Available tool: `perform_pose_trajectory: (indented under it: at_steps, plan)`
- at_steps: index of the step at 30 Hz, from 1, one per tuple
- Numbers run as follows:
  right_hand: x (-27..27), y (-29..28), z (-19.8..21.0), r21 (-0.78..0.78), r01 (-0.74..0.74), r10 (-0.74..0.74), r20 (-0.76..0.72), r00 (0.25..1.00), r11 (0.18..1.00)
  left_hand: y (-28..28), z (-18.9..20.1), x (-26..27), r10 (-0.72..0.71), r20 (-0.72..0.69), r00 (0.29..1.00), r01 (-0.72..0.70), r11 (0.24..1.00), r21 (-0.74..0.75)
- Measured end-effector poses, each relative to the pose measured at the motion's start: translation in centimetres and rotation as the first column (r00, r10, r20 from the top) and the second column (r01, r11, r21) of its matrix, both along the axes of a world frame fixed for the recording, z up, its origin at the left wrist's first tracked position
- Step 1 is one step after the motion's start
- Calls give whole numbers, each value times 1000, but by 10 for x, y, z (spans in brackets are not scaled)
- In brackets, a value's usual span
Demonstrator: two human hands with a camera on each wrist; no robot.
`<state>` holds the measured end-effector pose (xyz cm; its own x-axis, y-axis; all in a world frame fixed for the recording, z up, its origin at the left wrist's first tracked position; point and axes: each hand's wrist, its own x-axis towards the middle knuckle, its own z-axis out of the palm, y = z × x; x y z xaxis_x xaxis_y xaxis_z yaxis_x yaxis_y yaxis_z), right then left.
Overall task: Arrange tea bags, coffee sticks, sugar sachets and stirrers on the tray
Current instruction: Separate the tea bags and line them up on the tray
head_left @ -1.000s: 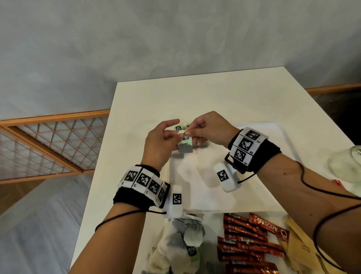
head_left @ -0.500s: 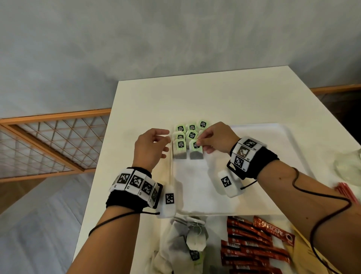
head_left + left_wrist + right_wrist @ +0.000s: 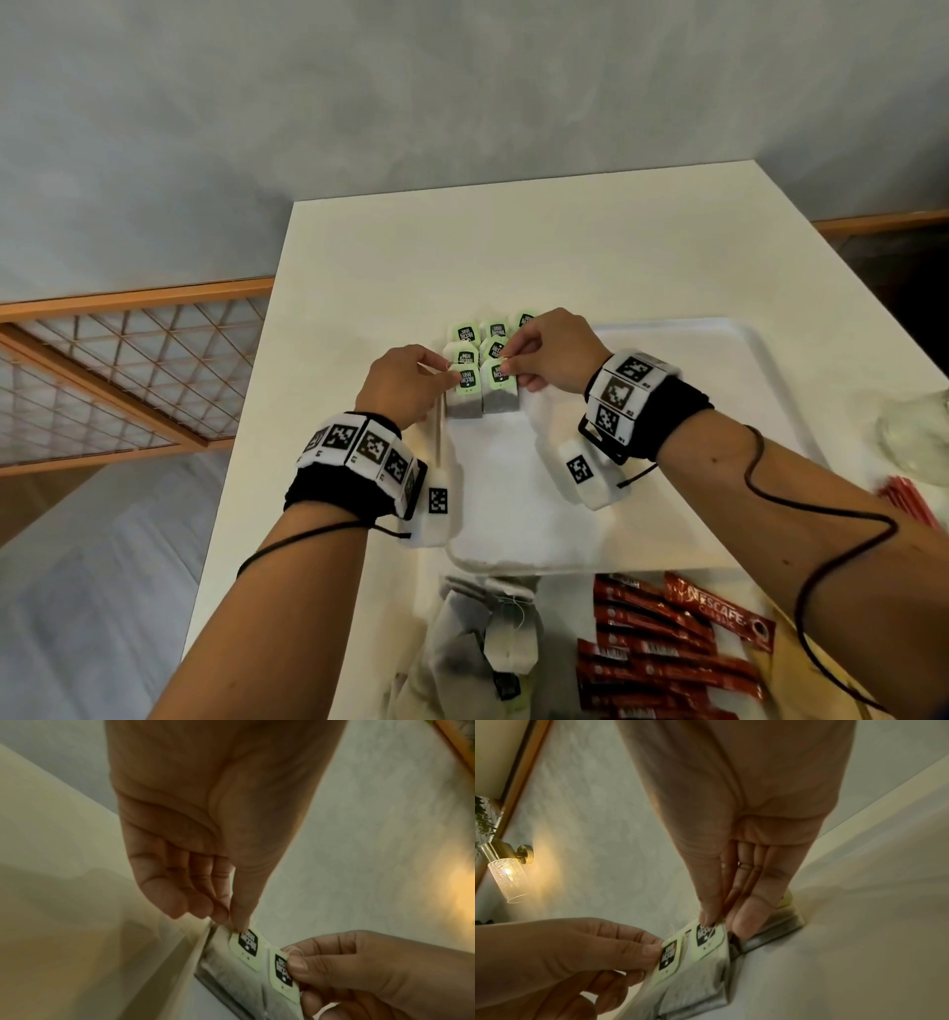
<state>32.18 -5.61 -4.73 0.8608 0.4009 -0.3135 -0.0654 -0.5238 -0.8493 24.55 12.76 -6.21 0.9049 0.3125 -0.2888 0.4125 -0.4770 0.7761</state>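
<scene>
Clearly the tea-bag step is in hand: on the white tray (image 3: 719, 411), at its far left corner, tea bags (image 3: 482, 354) lie in overlapping rows. The left hand (image 3: 405, 385) pinches one front green tag (image 3: 466, 379) and the right hand (image 3: 552, 354) pinches the other tag (image 3: 497, 374). Next, I judge, both pinches should let go, then fetch more from the loose tea bag pile (image 3: 488, 642) nearby.

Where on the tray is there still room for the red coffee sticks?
The tray is bare right of the tea bags and toward its near edge. Its far-left corner is crowded: tea bags and both hands.
</scene>
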Motion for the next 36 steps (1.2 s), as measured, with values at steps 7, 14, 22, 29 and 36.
perform_pose_trajectory:
  at_steps: [7, 14, 22, 29, 36]
  plan:
    - [19, -28, 2, -10, 225, -223, 98, 970, 974, 3, -6, 2, 27, 26, 999, -25, 998, -64]
    - [20, -27, -11, -104, 204, -203, 21, 979, 973, 0, -7, 3, 49, 24, 999, -48, 996, -69]
    - [-2, -37, 13, -64, 180, -172, 118, 978, 982, -1, 34, -20, 19, 36, 999, -21, 999, 41]
    - [-93, -67, 24, -6, -34, 35, 205, 978, 999, -36, 67, -94, -273, -5, 962, 270, 948, 168]
    - [-175, -87, 17, -97, -298, 311, 166, 936, 950, -59, 64, -176, -547, -190, 815, 579, 784, 225]
